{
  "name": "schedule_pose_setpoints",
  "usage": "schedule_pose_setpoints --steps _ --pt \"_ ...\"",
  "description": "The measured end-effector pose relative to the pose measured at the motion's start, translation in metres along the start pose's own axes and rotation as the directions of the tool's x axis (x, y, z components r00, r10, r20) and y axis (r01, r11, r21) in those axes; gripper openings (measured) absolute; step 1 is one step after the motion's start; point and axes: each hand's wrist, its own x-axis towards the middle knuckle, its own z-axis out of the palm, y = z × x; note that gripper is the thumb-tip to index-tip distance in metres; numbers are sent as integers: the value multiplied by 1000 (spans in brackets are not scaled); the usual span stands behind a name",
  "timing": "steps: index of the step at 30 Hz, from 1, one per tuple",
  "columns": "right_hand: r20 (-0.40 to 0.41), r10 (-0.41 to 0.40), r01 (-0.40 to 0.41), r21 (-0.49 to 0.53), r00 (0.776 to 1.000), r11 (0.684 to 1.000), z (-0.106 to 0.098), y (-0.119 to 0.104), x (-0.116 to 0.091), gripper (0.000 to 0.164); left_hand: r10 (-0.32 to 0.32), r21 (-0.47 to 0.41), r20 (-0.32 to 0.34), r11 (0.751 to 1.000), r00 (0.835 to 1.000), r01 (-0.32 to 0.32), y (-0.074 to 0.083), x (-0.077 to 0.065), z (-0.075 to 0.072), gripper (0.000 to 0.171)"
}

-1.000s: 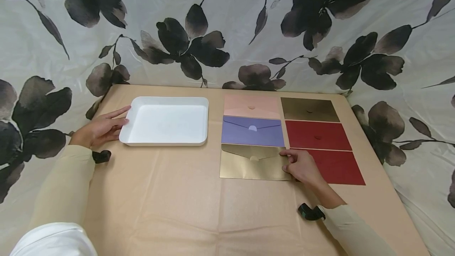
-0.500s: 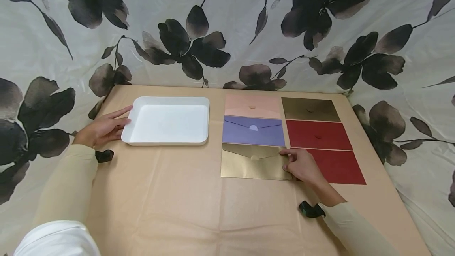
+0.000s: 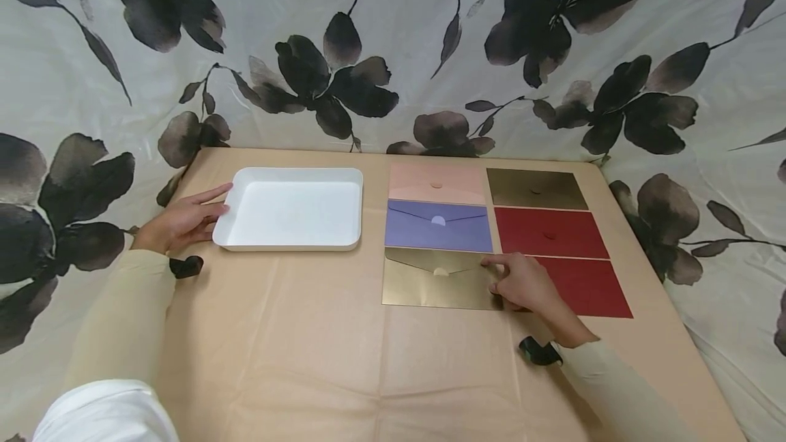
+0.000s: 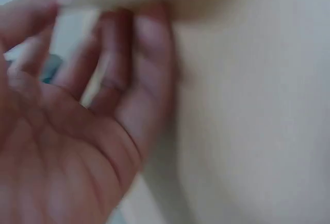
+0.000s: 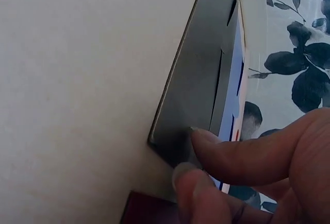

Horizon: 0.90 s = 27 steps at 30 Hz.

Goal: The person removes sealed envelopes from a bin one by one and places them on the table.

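Note:
In the head view my left hand [image 3: 184,220] holds the left edge of a white rectangular tray [image 3: 288,209]. In the left wrist view the lower fingers [image 4: 152,74] curl beneath the tray's rim, their tips partly hidden. My right hand [image 3: 528,285] pinches the right edge of a gold envelope [image 3: 430,288]: one fingertip lies on its face, another digit at its edge. The envelope [image 5: 193,80] lies flap side up. Directly behind it is a blue-violet envelope [image 3: 417,227], then a pink one [image 3: 411,179].
Right of these lie a darker gold envelope [image 3: 534,189], a red envelope [image 3: 522,230] and another red one [image 3: 589,288], partly covered by my right hand. A beige cloth [image 3: 295,346] covers the table. A floral curtain [image 3: 417,46] hangs behind.
The whole scene shifts slightly as the head view turns. Both hands stay at the tray and the gold envelope; the right fingers shift only slightly.

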Motion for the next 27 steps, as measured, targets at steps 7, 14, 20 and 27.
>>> schedule_pose_setpoints --steps 7,14,20,27 --pt "-40 -68 66 -54 997 996 -5 -2 2 45 40 164 -65 986 997 -29 -1 -2 3 72" --pt "-168 -146 132 -94 975 987 -21 -11 7 52 170 481 -163 874 972 -73 27 -11 9 71" --pt "-172 -127 102 -146 977 984 -33 -19 12 66 286 647 -208 757 935 -88 54 -12 35 75" --pt "-182 -162 130 -176 970 976 -42 -26 23 73 433 738 -131 643 892 -204 78 -9 82 75"
